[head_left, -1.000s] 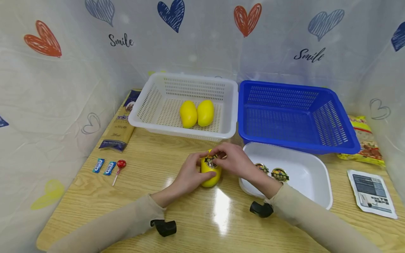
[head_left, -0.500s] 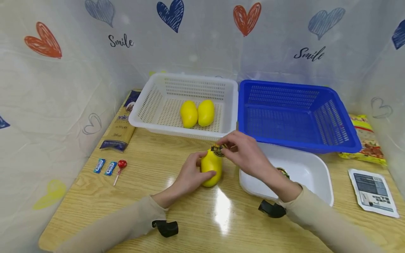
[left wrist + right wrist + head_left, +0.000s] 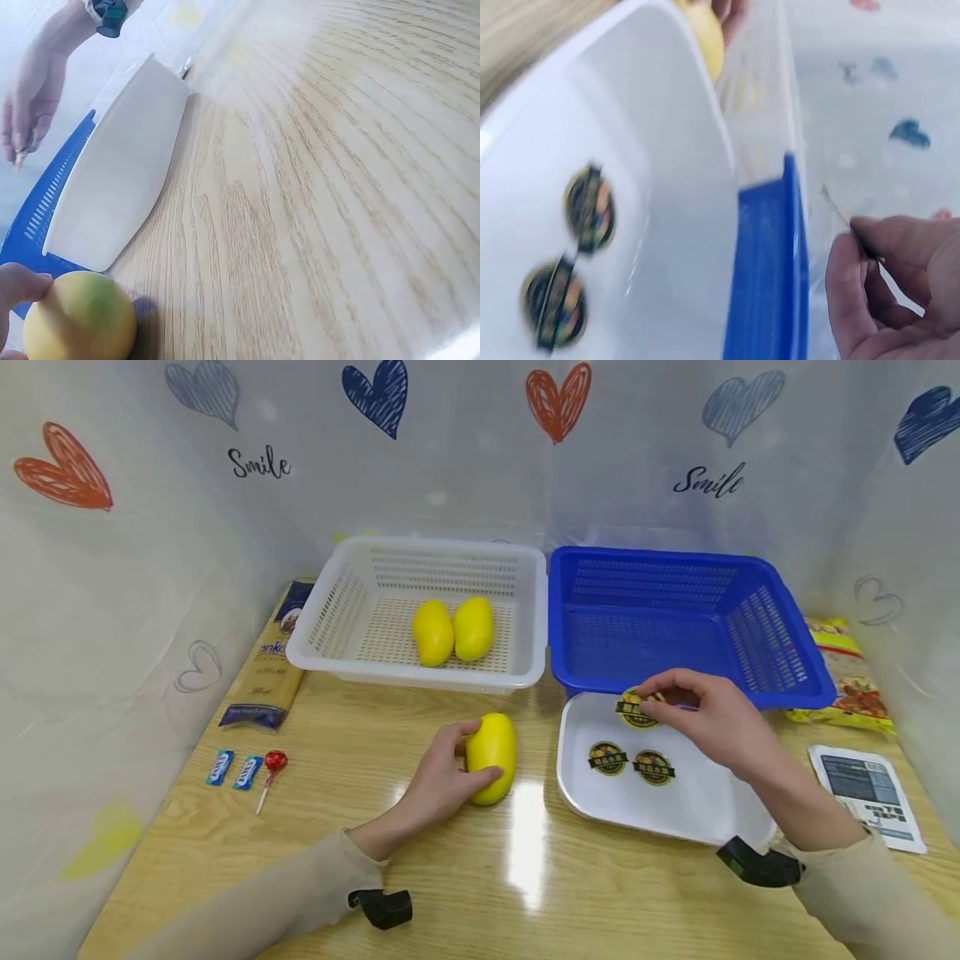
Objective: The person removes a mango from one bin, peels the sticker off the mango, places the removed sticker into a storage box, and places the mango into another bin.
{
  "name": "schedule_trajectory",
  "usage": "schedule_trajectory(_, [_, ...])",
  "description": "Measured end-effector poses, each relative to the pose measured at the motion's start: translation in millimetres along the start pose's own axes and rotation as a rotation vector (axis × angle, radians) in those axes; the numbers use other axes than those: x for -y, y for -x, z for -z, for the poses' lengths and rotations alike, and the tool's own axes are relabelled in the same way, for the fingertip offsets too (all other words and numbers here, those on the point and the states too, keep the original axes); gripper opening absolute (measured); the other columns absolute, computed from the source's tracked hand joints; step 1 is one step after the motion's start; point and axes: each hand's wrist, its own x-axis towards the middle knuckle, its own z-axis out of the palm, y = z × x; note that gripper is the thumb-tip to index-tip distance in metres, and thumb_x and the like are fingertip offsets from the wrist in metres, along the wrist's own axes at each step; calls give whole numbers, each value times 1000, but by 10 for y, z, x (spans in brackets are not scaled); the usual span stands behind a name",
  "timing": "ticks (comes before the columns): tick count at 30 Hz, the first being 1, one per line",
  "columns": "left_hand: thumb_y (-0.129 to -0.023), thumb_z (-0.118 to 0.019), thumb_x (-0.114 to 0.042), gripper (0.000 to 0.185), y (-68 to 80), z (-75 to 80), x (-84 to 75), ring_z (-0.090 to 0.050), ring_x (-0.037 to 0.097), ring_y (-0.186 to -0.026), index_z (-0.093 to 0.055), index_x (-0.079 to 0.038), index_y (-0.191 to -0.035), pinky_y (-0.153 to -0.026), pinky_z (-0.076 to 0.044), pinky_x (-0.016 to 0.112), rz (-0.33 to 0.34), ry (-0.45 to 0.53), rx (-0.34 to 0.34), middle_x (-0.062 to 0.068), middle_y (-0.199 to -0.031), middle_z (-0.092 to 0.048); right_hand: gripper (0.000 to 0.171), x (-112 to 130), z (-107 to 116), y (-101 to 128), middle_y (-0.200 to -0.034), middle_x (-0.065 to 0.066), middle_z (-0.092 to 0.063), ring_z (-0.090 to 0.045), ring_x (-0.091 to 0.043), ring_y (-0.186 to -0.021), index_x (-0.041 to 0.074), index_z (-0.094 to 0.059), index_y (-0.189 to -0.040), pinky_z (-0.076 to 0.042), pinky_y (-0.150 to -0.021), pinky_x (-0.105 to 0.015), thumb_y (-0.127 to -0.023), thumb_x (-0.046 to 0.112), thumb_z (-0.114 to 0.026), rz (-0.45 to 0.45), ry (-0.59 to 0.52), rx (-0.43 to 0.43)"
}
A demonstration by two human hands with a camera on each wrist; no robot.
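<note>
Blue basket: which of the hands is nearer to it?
The right hand, pinching a sticker over the white tray just before the blue basket. The left hand holds the mango further left on the table.

The word "Smile" was written in black script twice on the backdrop curtain [image 3: 480,460], once at the upper left beside a blue heart and once at the upper right below a grey-blue heart. On the long pasta packet [image 3: 264,664] lying left of the white basket, only the letters "anke" could be made out in white on a dark band; the rest was cut off or too small. Print was seen on the two small blue sweet wrappers [image 3: 232,770], on the round stickers [image 3: 632,762] in the white tray, and on the flat white pouch [image 3: 870,789] at the right, but none of it could be read.
</note>
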Motion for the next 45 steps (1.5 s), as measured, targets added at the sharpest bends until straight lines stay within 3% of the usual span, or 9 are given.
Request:
schedule_trajectory(6, [-81,-80,-20,69,18,22,3,-57,28,-107,-48,-4,-140,-84,-52,40,-3,0,-1,14,-134,-48,40,-389,180,85,-112,-10,-64,-60,-16,-92,12,-63,-124,-52,-71,-29,-94,39,-64,-106,35,103])
schedule_trajectory(10, [-81,-80,-20,69,18,25,4,-56,28,-107,-48,-5,-140,-86,-52,41,-3,2,-3,13,-134,-48,41,-543,203,119,-112,-10,-65,-60,-18,-92,9,-65,-121,-52,-71,-29,-93,39,-67,-131,72,160])
schedule_trajectory(15, [-81,-80,-20,69,24,33,7,-56,28,-107,-47,-5,-140,-85,-52,41,2,3,0,13,-135,-48,33,-664,152,143,-106,-7,-67,-61,-17,-90,7,-68,-114,-52,-69,-28,-92,31,-69,-83,80,202])
schedule_trajectory(22, [-82,-80,-20,69,22,32,9,-55,27,-106,-47,-6,-141,-85,-52,39,4,-4,11,12,-135,-48,18,-811,55,135,-95,-1,-66,-58,-12,-80,8,-71,-102,-48,-66,-26,-88,19,-74,-18,161,184])
schedule_trajectory(32, [-83,-79,-18,67,16,23,3,-55,27,-106,-47,-5,-140,-81,-52,36,-25,-2,42,13,-136,-47,15,-910,1,92,-87,1,-63,-54,-14,-77,5,-69,-95,-46,-65,-32,-83,13,-76,-46,260,261])
schedule_trajectory(38, [-82,-80,-17,67,16,23,-10,-55,27,-105,-48,-4,-139,-83,-52,38,-34,-6,42,13,-136,-47,14,-982,-56,50,-76,5,-59,-47,-12,-70,5,-69,-86,-42,-62,-31,-76,6,-78,40,376,283])
schedule_trajectory(45, [-81,-80,-18,67,15,27,-23,-54,25,-103,-49,-4,-139,-84,-50,38,-37,-26,48,13,-135,-48,20,-1002,-124,65,-72,5,-57,-46,-13,-68,8,-62,-76,-43,-62,-33,-70,3,-80,108,489,242])
